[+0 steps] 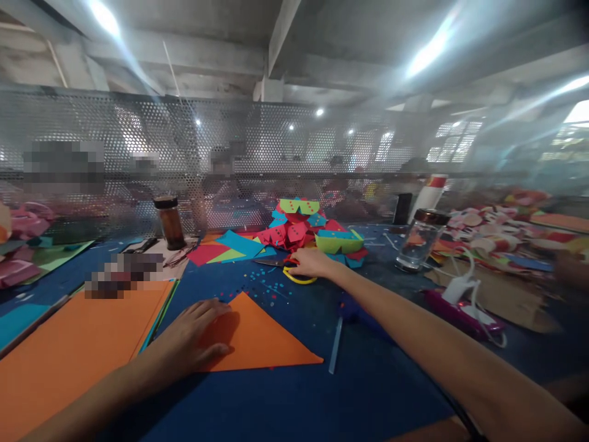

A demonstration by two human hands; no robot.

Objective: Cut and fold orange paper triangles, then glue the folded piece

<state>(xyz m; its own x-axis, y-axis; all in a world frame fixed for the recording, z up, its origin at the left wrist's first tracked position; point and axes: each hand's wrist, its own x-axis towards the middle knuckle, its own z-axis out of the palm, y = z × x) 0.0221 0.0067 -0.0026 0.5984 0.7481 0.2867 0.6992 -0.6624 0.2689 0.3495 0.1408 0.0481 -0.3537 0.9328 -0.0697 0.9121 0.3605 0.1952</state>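
Observation:
An orange triangular sheet lies on the dark blue table. My left hand rests on its left part with the fingers spread. Farther forward, my right hand has its fingers closed on the handle of scissors with red and yellow grips. The dark blades point left, beside red, blue and green sheets. Behind my right hand is a pile of cut foam pieces in red, blue and green. Small colored dots are scattered between the triangle and the scissors.
Large orange sheets lie at the left. A brown bottle stands behind them. To the right are a clear bottle, a purple device with white cable, a clear stick and heaped cutouts. A perforated screen stands behind.

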